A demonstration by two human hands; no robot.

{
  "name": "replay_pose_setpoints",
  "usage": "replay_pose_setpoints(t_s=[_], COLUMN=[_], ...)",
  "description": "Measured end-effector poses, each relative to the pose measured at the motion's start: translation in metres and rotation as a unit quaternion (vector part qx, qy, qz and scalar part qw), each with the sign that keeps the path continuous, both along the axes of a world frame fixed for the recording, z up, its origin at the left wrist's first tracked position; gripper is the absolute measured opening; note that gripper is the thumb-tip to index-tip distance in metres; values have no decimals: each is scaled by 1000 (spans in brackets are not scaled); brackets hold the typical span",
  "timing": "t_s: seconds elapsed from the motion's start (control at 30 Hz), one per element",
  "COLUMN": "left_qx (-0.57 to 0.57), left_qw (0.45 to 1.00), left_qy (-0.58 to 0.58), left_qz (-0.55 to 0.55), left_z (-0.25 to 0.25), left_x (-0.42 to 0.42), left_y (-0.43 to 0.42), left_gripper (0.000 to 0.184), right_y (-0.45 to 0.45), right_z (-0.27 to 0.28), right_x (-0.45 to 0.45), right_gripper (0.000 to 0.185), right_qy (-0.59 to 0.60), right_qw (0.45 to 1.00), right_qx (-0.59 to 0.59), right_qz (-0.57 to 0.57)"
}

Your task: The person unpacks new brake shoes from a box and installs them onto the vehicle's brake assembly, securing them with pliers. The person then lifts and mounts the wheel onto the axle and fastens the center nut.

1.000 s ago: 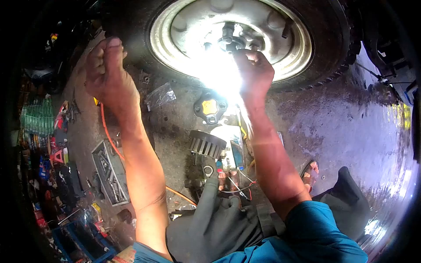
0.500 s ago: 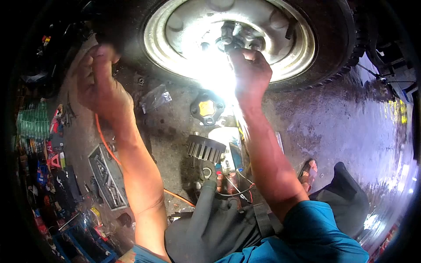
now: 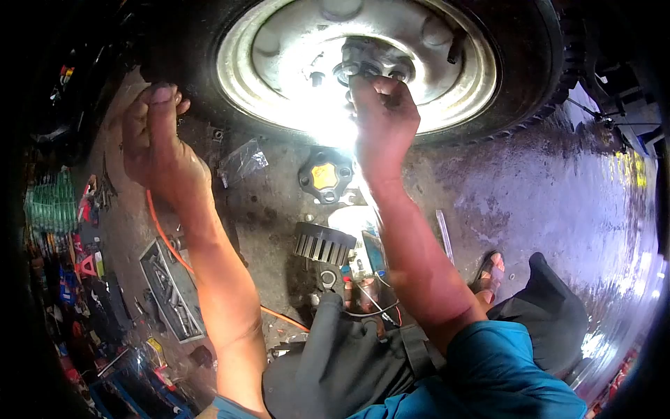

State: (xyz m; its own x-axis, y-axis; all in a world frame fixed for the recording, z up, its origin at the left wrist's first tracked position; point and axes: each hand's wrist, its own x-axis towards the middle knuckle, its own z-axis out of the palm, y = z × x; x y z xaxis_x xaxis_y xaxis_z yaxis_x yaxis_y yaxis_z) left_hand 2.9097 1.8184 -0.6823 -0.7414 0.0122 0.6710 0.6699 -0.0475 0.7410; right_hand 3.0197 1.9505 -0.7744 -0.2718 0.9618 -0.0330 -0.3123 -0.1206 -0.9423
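A steel wheel [image 3: 286, 77] with a dark tyre [image 3: 527, 84] stands at the top of the head view, lit by a glaring light. At its hub [image 3: 359, 50], my right hand [image 3: 385, 122] has its fingers bent and pressed together; whatever they pinch is hidden by the hand and the glare. My left hand [image 3: 162, 133] is raised left of the wheel, thumb against curled fingers, and anything inside it cannot be made out. Below the wheel on the floor lie a black cap with a yellow centre [image 3: 324, 175] and a black ribbed round part [image 3: 324, 244].
A metal tray of tools [image 3: 171, 290] lies at the left, with an orange hose [image 3: 158, 222] running past it. A clear plastic bag [image 3: 244, 162] is on the floor. Green bottles [image 3: 52, 202] and clutter fill the far left. A sandalled foot [image 3: 490, 271] shows at the right.
My right hand has shifted slightly left and down at the hub. My left hand, blurred before, now shows sharply and sits a little lower. The whole view has moved slightly.
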Motion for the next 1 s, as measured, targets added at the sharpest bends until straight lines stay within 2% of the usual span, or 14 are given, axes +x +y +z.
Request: replay_pose_setpoints(t_s=[0.07, 0.17, 0.2, 0.3, 0.4, 0.47, 0.5, 0.6, 0.7, 0.73, 0.8, 0.87, 0.93, 1.0], left_qx=[2, -84, -83, -194, -232, -302, -335, -334, -377, -366, -338, -309, -304, -281], left_qw=[1000, 996, 994, 972, 939, 927, 918, 918, 911, 915, 928, 938, 940, 939], left_qy=[0, -3, 8, -33, -139, -65, -27, 25, 27, -17, -6, 6, -50, -117], left_qz=[-11, -9, -67, -129, -214, -211, -209, -212, -165, -172, -157, -158, -149, -163], left_z=[-2, -6, -15, -17, -22, -36, -44, -64, -66, -64, -63, -60, -55, -56], left_x=[0, 15, 12, 32, 53, 56, 55, 54, 56, 58, 56, 56, 59, 60], left_y=[-2, 1, 1, 6, 28, 37, 44, 61, 72, 73, 72, 65, 58, 51], left_gripper=[17, 17, 15, 14, 15, 19, 20, 24, 20, 16, 17, 17, 16, 17], right_y=[5, 5, 3, -2, 9, 12, 13, 18, 22, 20, 17, 16, 17, 14], right_z=[-6, -1, 1, 4, 11, 22, 21, 8, 10, 6, -5, -11, -18, -20], right_x=[0, 3, 4, 1, 7, 16, 16, 13, 18, 17, 15, 14, 11, 5], right_gripper=[21, 20, 20, 15, 21, 27, 27, 25, 20, 19, 18, 18, 22, 23], right_qy=[10, 35, 43, 109, 83, 86, 95, 127, 125, 152, 206, 119, 36, 61], right_qw=[1000, 998, 996, 977, 959, 940, 938, 929, 918, 923, 930, 959, 973, 968], right_qx=[-2, -48, -71, -179, -261, -310, -312, -314, -340, -318, -271, -218, -195, -228], right_qz=[8, 24, 29, 31, 74, 110, 118, 148, 162, 154, 139, 135, 119, 81])
